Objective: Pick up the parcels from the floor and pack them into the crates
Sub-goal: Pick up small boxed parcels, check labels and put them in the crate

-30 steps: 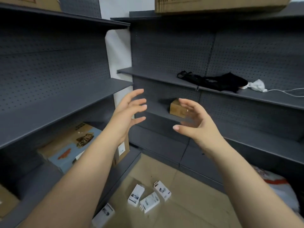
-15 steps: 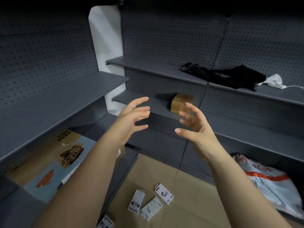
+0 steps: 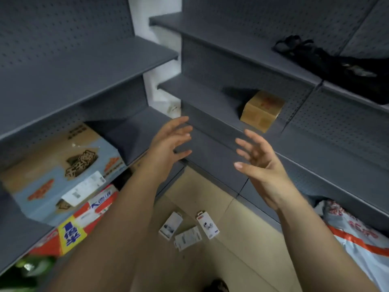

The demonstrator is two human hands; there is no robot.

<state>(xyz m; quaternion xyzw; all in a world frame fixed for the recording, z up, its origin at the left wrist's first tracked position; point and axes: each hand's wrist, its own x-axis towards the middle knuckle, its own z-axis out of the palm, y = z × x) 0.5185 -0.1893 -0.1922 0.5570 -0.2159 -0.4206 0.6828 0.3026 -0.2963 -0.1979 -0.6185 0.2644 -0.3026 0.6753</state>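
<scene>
**Bare hands spread above parcels on the floor**

A dark shape (image 3: 216,286) at the bottom edge, nearer than the three small white parcels (image 3: 188,240), is cut off and unreadable. To the left of the parcels, a green blur (image 3: 27,268) cannot be made out. The parcels lie close together on the beige tiled floor (image 3: 231,262), in the corner of grey pegboard shelving (image 3: 84,66). Above them and well apart, the left hand (image 3: 168,144) and right hand (image 3: 259,163) hover with fingers spread and palms facing, holding nothing. Beyond the parcels, a brown box (image 3: 261,110) sits on a shelf.
</scene>
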